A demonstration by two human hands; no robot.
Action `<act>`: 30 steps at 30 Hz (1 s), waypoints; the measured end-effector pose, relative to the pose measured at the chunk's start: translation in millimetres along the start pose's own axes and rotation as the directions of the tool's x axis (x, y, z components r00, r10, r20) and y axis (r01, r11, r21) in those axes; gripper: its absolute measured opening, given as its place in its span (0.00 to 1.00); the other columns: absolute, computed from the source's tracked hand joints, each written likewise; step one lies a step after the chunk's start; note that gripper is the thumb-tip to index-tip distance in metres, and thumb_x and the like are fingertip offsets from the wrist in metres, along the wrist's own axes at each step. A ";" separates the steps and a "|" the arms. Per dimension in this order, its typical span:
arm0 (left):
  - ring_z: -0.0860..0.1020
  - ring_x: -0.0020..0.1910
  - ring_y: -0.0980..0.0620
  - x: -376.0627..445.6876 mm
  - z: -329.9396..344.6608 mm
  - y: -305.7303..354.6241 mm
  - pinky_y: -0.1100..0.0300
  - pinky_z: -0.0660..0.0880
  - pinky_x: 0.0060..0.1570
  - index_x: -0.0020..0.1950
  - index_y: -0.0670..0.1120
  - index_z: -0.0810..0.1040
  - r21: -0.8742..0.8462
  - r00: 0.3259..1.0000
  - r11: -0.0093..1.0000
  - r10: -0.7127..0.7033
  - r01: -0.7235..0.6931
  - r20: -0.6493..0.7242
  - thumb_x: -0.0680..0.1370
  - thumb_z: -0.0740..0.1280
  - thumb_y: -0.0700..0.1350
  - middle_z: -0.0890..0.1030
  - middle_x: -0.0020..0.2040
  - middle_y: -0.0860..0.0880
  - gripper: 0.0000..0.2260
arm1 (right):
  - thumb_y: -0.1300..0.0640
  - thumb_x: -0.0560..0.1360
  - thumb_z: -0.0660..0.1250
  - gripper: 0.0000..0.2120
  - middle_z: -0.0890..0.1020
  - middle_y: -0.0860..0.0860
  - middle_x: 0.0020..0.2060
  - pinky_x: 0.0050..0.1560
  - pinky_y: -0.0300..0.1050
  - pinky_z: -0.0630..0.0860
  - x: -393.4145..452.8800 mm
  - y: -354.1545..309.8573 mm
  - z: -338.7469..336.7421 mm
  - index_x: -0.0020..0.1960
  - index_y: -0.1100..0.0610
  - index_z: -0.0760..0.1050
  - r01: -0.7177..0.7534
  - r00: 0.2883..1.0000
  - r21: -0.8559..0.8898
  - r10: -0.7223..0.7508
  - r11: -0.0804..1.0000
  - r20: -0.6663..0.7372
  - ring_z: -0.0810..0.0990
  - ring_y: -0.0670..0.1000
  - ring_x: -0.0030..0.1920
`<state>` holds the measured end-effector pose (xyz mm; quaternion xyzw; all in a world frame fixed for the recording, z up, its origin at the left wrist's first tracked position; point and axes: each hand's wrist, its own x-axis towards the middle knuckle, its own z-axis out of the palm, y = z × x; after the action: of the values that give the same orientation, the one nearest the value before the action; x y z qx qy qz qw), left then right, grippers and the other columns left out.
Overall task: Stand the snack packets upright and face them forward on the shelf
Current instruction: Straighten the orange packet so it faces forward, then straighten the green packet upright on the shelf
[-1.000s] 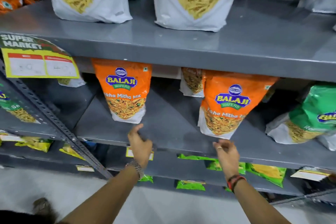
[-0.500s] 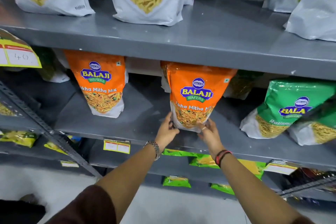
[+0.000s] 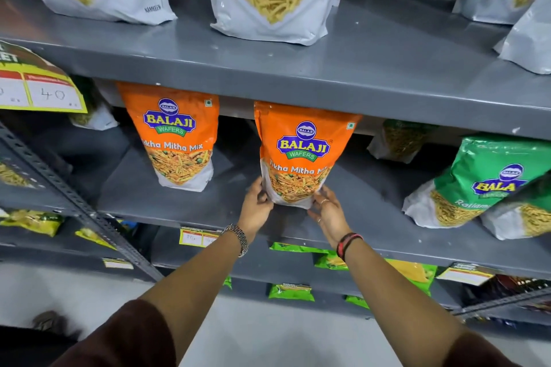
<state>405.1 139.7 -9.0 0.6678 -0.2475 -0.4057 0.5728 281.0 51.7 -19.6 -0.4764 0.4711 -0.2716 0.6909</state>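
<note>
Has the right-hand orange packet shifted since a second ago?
Yes. The right-hand orange packet, held by the left hand and right hand, now stands straighter and closer to the other orange packet.

Two upright orange foil packets (image 3: 179, 140) (image 3: 301, 155) read "BALAJI WAFERS" and "Tikha Mitha Mix", partly cut off. Tilted green foil packet (image 3: 489, 179): "BALA", remainder hidden. White pouch (image 3: 128, 0): "NAMKEEN". Yellow price card (image 3: 44, 89): handwritten "40".

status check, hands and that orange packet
Left hand and right hand both grip base of orange packet. Packet upright, label forward. Nothing in the way.
</note>
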 end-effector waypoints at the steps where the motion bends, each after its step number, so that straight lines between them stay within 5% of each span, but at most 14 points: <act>1: 0.71 0.65 0.50 1.0 0.4 -1.5 0.53 0.68 0.66 0.73 0.44 0.59 -0.023 1.000 1.000 -0.012 0.012 -0.013 0.75 0.58 0.28 0.71 0.61 0.50 0.28 | 0.57 0.80 0.54 0.19 0.73 0.52 0.64 0.66 0.55 0.68 -0.9 -0.7 -1.9 0.70 0.55 0.64 -0.005 1.000 -0.014 0.005 1.000 -0.009 0.71 0.53 0.66; 3: 0.74 0.56 0.54 4.4 2.5 -8.3 0.52 0.68 0.65 0.71 0.46 0.61 -0.099 0.992 0.993 -0.074 0.065 -0.097 0.76 0.58 0.29 0.72 0.53 0.54 0.26 | 0.58 0.79 0.55 0.18 0.73 0.51 0.60 0.66 0.55 0.69 -2.8 -0.2 -9.5 0.68 0.58 0.66 0.009 0.998 -0.041 -0.011 0.999 -0.064 0.71 0.51 0.62; 6: 0.71 0.40 0.54 6.6 9.7 -26.1 0.55 0.68 0.52 0.49 0.47 0.73 -0.100 0.961 0.991 -0.114 0.091 -0.252 0.76 0.58 0.31 0.71 0.39 0.52 0.12 | 0.61 0.78 0.57 0.15 0.76 0.55 0.59 0.62 0.54 0.73 -5.2 10.0 -35.6 0.63 0.62 0.72 0.066 0.972 -0.067 -0.080 0.996 -0.220 0.74 0.54 0.62; 9: 0.70 0.43 0.50 -2.0 28.8 -39.7 0.57 0.70 0.46 0.55 0.41 0.72 -0.113 0.952 0.988 -0.132 0.104 -0.276 0.75 0.58 0.32 0.72 0.46 0.44 0.11 | 0.64 0.77 0.59 0.09 0.79 0.56 0.52 0.59 0.54 0.74 -9.8 26.0 -83.3 0.51 0.57 0.77 0.147 0.910 -0.161 -0.197 0.976 -0.365 0.78 0.57 0.58; 12: 0.72 0.44 0.46 -2.4 54.0 -52.8 0.50 0.73 0.49 0.58 0.37 0.71 -0.118 0.920 0.989 -0.126 0.088 -0.370 0.75 0.59 0.32 0.74 0.49 0.37 0.12 | 0.68 0.75 0.60 0.10 0.77 0.54 0.46 0.59 0.51 0.71 -20.7 31.9 -142.8 0.45 0.54 0.73 0.208 0.811 -0.282 -0.326 0.937 -0.485 0.78 0.39 0.44; 16: 0.75 0.43 0.40 -15.9 117.5 -62.6 0.50 0.74 0.45 0.50 0.44 0.74 -0.201 0.897 0.977 -0.149 0.069 -0.415 0.73 0.60 0.31 0.76 0.46 0.39 0.11 | 0.69 0.73 0.60 0.09 0.73 0.55 0.47 0.53 0.43 0.65 -33.7 25.4 -226.0 0.51 0.58 0.68 0.219 0.710 -0.253 -0.332 0.942 -0.621 0.72 0.52 0.48; 19: 0.75 0.44 0.52 -32.2 182.4 -52.2 0.63 0.72 0.45 0.56 0.40 0.74 -0.265 0.974 0.963 -0.111 0.056 -0.197 0.76 0.59 0.29 0.76 0.50 0.46 0.13 | 0.69 0.73 0.60 0.12 0.70 0.54 0.50 0.55 0.45 0.66 -25.9 11.7 -278.7 0.53 0.58 0.65 0.231 0.757 -0.207 -0.309 0.951 -0.576 0.70 0.52 0.51; 23: 0.73 0.53 0.54 -36.3 262.7 -41.7 0.55 0.71 0.61 0.69 0.45 0.68 -0.064 0.996 0.994 -0.085 0.088 0.035 0.75 0.61 0.31 0.70 0.69 0.43 0.23 | 0.68 0.74 0.61 0.24 0.70 0.56 0.59 0.54 0.37 0.70 -22.2 -9.4 -322.5 0.69 0.61 0.62 0.167 0.906 -0.191 -0.227 0.967 -0.356 0.70 0.52 0.59; 27: 0.72 0.58 0.56 -39.8 317.5 -21.9 0.61 0.71 0.53 0.76 0.49 0.54 0.071 0.985 0.993 -0.106 0.097 0.137 0.75 0.61 0.32 0.72 0.62 0.51 0.33 | 0.67 0.74 0.64 0.33 0.61 0.56 0.74 0.69 0.52 0.66 -10.2 -30.9 -343.9 0.74 0.58 0.53 0.153 0.958 -0.199 -0.195 0.968 -0.211 0.64 0.57 0.72; 30: 0.71 0.66 0.52 -40.3 336.8 -13.7 0.58 0.71 0.59 0.76 0.48 0.54 0.039 0.985 0.993 -0.115 0.111 0.126 0.75 0.61 0.32 0.68 0.71 0.50 0.33 | 0.72 0.73 0.62 0.35 0.65 0.57 0.73 0.68 0.55 0.69 -2.1 -42.9 -350.2 0.75 0.54 0.53 0.177 0.973 -0.134 -0.194 0.975 -0.125 0.67 0.58 0.70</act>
<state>103.1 -15.1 -16.7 0.6623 -0.2519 -0.4756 0.5213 -35.3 -104.5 -15.3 -0.5397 0.4865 -0.3382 0.5981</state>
